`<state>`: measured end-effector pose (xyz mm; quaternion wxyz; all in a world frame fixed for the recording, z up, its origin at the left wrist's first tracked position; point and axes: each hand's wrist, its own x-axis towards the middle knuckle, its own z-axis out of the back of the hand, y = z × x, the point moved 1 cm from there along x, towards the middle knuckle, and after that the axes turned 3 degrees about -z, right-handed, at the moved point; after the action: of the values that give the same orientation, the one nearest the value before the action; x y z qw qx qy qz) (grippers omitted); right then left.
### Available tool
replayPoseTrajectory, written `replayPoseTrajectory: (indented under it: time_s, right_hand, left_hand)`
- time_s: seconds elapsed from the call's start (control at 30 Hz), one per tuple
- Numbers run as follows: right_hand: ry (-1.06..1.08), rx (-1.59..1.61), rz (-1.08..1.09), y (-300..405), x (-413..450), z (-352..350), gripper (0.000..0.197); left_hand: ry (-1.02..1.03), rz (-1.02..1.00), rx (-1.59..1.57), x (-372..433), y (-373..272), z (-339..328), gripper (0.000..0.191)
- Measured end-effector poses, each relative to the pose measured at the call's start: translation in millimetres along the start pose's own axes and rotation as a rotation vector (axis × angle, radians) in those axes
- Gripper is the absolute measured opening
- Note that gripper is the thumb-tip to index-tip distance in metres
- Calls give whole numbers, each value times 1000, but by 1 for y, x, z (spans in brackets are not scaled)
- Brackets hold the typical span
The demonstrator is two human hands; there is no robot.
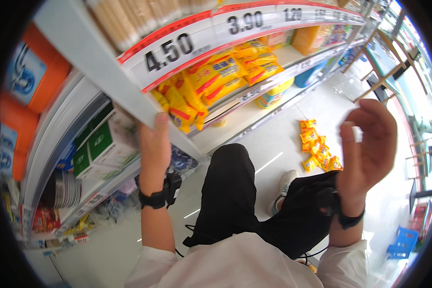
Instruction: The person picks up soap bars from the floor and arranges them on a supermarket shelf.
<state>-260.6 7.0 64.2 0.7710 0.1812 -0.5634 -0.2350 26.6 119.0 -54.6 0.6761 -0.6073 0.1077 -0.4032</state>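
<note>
My left hand (pixel 154 147) is at the grey shelf upright (pixel 120 82), its thumb lying over the edge and its fingers hidden behind it. To the right of that post, yellow packets with red bands (pixel 216 77) are piled on a shelf. More small yellow packets (pixel 316 145) lie loose in a heap on the pale tiled floor, beyond my right knee. My right hand (pixel 370 147) is raised in the air at the right, slightly blurred. It holds nothing; its fingers are curled, with the thumb apart from them.
Green-and-white boxes (pixel 100 144) and stacked round discs (pixel 65 189) fill the shelf at left, near orange containers (pixel 45 68). A yellow tub (pixel 275 94) sits on the bottom shelf. A wooden-framed chair (pixel 385 64) stands at upper right, a blue plastic item (pixel 402 243) at lower right.
</note>
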Motion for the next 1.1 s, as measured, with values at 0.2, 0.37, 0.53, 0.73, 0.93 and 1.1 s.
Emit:
replayPoseTrajectory:
  time_s: [0.2,0.37,0.53,0.73,0.93,1.1]
  right_hand:
    - [106,-682,-288,-77,-5,149,25]
    - [79,-813,-639,-187,-85,233,25]
    - [335,-855,-990,-284,-207,233,32]
    - [511,-736,-887,-412,-331,221,43]
    - [611,-881,-857,-496,-354,194,72]
    - [694,-887,-973,-541,-358,181,88]
  left_hand:
    - [-109,175,50,-8,-3,2,68]
    - [-70,19,105,-3,-22,-15,67]
    - [-163,-32,223,3,-11,-12,65]
    - [-302,83,344,-3,1,13,56]
    - [-427,199,307,-3,-2,27,47]
    - [-210,146,822,-22,21,74,52]
